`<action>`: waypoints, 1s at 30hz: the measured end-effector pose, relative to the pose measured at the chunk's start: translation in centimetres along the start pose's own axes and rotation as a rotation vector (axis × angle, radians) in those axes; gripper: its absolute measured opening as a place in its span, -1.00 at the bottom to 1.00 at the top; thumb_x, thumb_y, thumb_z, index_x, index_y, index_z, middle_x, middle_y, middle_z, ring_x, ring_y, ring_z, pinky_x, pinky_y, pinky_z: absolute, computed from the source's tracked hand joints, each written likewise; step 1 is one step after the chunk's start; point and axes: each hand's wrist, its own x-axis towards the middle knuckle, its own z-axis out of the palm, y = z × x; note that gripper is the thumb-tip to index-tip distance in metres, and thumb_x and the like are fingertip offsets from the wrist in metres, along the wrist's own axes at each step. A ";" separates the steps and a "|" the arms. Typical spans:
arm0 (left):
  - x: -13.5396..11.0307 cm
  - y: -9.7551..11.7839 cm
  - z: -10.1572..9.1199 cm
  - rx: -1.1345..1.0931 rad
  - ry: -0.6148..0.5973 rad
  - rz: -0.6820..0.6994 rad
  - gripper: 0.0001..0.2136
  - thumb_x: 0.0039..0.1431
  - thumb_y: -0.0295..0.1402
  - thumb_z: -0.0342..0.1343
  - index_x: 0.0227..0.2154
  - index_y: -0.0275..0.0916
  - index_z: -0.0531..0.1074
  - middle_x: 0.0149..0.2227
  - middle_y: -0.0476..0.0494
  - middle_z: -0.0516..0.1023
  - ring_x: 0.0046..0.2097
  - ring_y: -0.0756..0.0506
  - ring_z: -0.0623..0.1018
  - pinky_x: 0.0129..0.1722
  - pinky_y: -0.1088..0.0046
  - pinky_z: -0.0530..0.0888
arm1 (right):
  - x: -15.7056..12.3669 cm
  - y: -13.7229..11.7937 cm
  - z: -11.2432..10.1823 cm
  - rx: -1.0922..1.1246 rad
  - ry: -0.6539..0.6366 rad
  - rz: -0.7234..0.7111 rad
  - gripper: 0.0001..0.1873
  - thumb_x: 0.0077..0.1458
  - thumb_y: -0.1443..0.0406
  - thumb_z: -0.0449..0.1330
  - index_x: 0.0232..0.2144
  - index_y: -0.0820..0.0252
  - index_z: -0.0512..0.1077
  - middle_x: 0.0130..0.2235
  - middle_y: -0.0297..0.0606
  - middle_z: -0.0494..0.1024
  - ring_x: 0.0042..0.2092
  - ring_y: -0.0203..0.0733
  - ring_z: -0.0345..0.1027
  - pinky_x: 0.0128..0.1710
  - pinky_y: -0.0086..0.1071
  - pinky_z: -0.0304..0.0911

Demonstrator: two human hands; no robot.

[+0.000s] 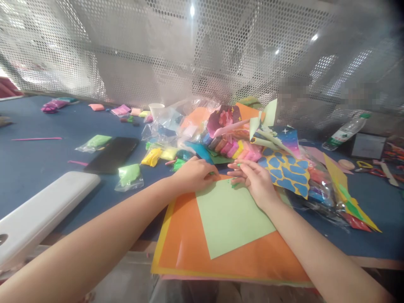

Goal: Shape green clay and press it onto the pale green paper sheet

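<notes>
A square sheet of light green paper lies at an angle on larger orange sheets at the table's front edge. My left hand rests near the paper's far left corner, fingers curled together; whatever they hold, if anything, is hidden. Over the far right edge of the paper, my right hand pinches a small bit of green clay between thumb and forefinger, its other fingers slightly spread. Another green bit shows below those fingers, close to the paper.
Bagged light green clay, a black tablet-like slab and a long white case lie to the left. Ahead is a heap of bagged clay and patterned papers. A water bottle and scissors are at right.
</notes>
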 end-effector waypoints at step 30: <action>-0.5 0.4 0.1 -0.102 -0.033 0.173 -0.77 0.07 -0.46 0.03 -0.33 -0.12 0.57 -0.29 0.02 0.64 -0.27 -0.05 0.49 -0.15 0.37 0.20 | -3.2 -5.2 -1.6 -1.019 -0.041 -0.840 -0.68 0.16 0.18 0.12 -0.61 0.09 0.36 -0.69 -0.39 0.38 -0.63 -0.29 0.24 -0.57 -0.36 0.13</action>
